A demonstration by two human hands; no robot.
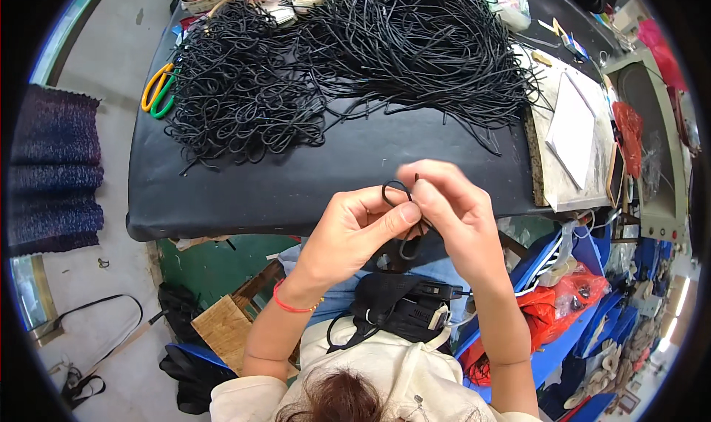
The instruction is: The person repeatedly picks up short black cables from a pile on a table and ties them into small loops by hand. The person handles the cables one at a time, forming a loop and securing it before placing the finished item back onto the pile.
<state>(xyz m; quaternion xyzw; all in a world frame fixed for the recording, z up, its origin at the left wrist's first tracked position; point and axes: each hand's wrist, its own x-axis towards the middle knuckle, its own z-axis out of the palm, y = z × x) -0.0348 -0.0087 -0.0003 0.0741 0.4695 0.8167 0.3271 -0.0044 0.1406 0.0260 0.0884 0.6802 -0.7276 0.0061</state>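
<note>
A thin black cord (386, 193) is bent into a small loop between my two hands, in front of my chest at the near side of the table. My left hand (363, 222) pinches it between thumb and forefinger. My right hand (449, 207) has its fingers closed on the cord close by, and a short end pokes up beside the thumb. More of the cord hangs below the fingers. On the table lie a heap of looped black cords (244, 89) at the left and a larger bundle of long black cords (415, 44) at the middle.
Scissors (157, 90) with yellow and green handles lie left of the heap on the black-covered table (222, 192). At right stands a pale board (570, 163) with white paper. A blue bin (563, 318) with red plastic bags is beside my right arm, a wooden stool (222, 329) at left.
</note>
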